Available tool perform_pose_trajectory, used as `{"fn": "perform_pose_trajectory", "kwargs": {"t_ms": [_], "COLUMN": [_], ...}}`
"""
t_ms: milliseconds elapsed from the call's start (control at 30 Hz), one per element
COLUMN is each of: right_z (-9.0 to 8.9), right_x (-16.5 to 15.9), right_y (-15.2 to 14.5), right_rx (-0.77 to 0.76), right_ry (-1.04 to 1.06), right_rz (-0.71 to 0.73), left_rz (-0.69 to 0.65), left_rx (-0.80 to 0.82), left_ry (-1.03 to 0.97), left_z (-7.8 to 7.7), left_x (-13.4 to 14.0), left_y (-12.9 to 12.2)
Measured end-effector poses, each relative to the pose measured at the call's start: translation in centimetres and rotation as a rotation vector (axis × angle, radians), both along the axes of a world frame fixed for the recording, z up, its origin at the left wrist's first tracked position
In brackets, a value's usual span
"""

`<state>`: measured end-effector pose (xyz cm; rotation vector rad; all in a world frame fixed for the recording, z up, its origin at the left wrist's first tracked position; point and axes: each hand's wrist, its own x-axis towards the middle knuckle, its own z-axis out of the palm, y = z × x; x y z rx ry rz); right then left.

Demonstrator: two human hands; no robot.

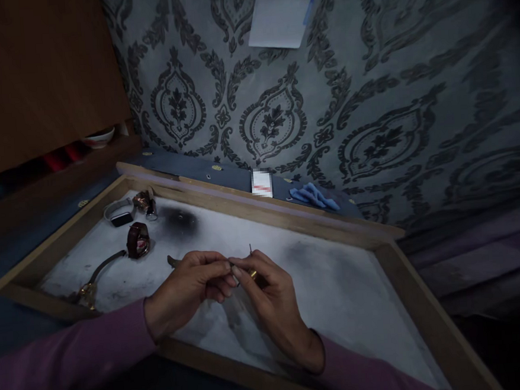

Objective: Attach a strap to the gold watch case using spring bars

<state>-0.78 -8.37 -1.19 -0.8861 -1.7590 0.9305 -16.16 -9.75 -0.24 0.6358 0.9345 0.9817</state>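
We see a small gold-coloured metal piece with a shiny, rounded surface [255, 275], mostly hidden in the right hand [274, 298] above the white floor of a shallow wooden-framed tray [426, 314]. A thin dark pin [250, 249] stands up just above that hand's curled fingers. The right grip is closed around the gold-coloured metal piece, the thumb and forefinger brought together at their tips. The left hand [189, 289] has its grip closed too, thumb and forefinger pinching a tiny dark piece [234, 269] where the fingertips of both hands meet. The gold-coloured metal piece is too covered for us to tell its long axis or which way it points; the pin points upward, nearly vertical in our view. Beyond the left hand's knuckles shows a dark strap end [172, 261], pointing left; it may belong to the held work, but we cannot be sure.

Toward the tray's left end we find a dark brown watch [137, 240], a smartwatch with a black rectangular face and pale band [121, 218], and a gold-cased watch with a dark strap [87, 294]. Behind the tray lies a crumpled blue cloth [313, 196].
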Motion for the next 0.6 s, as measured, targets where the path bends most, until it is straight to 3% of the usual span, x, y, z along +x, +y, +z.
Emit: {"fn": "perform_pose_trajectory", "kwargs": {"t_ms": [600], "right_z": [-0.06], "right_x": [0.23], "right_y": [0.14], "right_rx": [0.227], "right_ry": [-0.100], "right_rz": [0.013], "left_rz": [-0.034], "left_rx": [0.001], "left_ry": [-0.003], "left_z": [0.59], "left_x": [-0.29], "left_y": [0.00]}}
